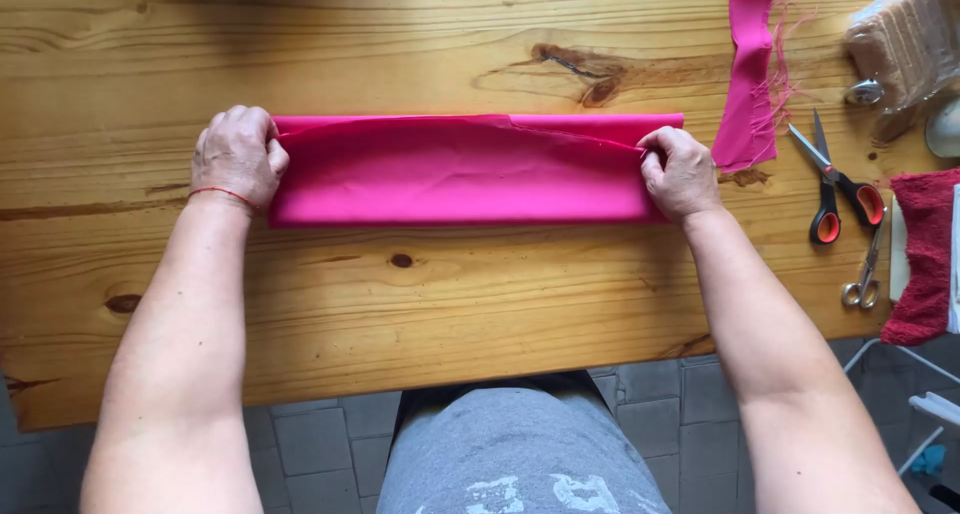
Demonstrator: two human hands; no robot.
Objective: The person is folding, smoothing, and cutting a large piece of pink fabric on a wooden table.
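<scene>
Folded pink fabric (460,171) lies flat mid wooden table (400,304), left hand (238,156) fingers curled pinching its left end, right hand (680,172) fingers closed gripping its right end, pink strip (750,74) and scissors (835,189) off to the right

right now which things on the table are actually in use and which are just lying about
In use:
- folded pink cloth, flat on the wooden table
- left hand gripping its left end
- right hand pinching its right end

Lying about:
- pink fabric strip with frayed edge
- black-and-orange scissors
- small metal scissors
- dark red towel
- clear bag of tan pieces
</scene>
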